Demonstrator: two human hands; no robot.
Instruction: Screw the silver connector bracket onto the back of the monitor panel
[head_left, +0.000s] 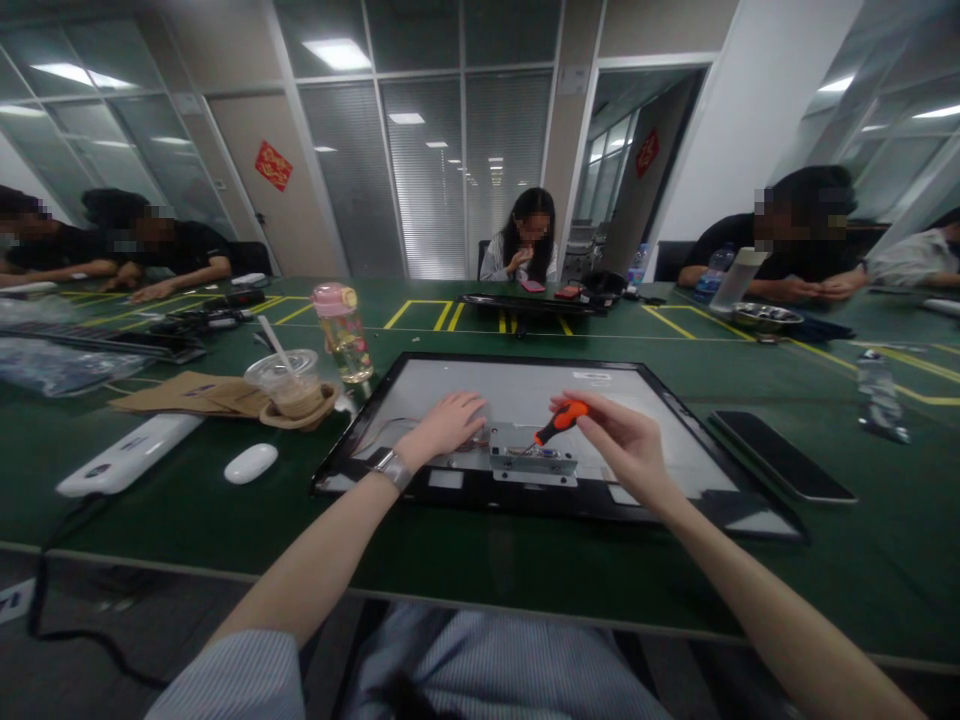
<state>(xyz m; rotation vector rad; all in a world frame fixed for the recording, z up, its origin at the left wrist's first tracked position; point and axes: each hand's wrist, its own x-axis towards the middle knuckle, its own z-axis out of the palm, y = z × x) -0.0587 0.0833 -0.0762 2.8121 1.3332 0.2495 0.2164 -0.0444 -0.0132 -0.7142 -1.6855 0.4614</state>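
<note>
A flat display panel (pixel 525 375) with a black frame and pale grey back lies before me on the green table. Near its front edge a metal bracket (pixel 532 470) with a small connector is attached. My right hand (pixel 626 435) grips an orange and black screwdriver (pixel 562 422) by the handle, tilted, with its shaft pointing down at the bracket. My left hand (pixel 450 425) rests on the panel left of the bracket, fingers stretched forward; its fingertips and a wire bundle beside them are partly blurred.
Left of the panel stand a drink cup (pixel 289 385) in a cardboard holder, a pink-lidded bottle (pixel 343 330), a white earbud-like case (pixel 251 463) and a white power strip (pixel 131 455). A phone (pixel 780 455) lies to the right. Co-workers sit across the table.
</note>
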